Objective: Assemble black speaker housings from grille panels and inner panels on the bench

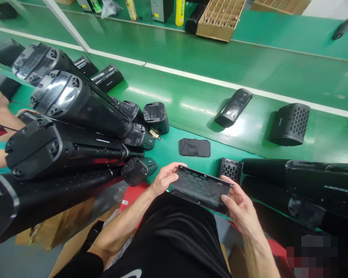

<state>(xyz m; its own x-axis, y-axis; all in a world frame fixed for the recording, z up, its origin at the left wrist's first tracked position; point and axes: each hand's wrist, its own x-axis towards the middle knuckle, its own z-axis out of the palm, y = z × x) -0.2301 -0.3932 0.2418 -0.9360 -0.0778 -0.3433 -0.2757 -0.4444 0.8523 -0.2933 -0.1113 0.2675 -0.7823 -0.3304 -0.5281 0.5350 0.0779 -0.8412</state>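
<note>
A flat black perforated panel (201,190) held in both hands over the person's lap, left hand (165,179) with fingers together clamped on its near-left edge, right hand (239,204) with fingers slightly apart clamped on its right edge, folded black cloth (194,147) just beyond on a green workbench (174,92), long black speaker housings (75,112) stacked at left

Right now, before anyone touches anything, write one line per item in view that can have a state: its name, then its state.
Left hand: gripping the panel's left edge.
Right hand: gripping the panel's right edge.
Black perforated panel: held up in both hands.
Folded black cloth: lying flat on the green workbench.
Tapered black housings: stacked lengthwise, ends facing outward.
Black grilled block: lying on the workbench, grille up.
</note>
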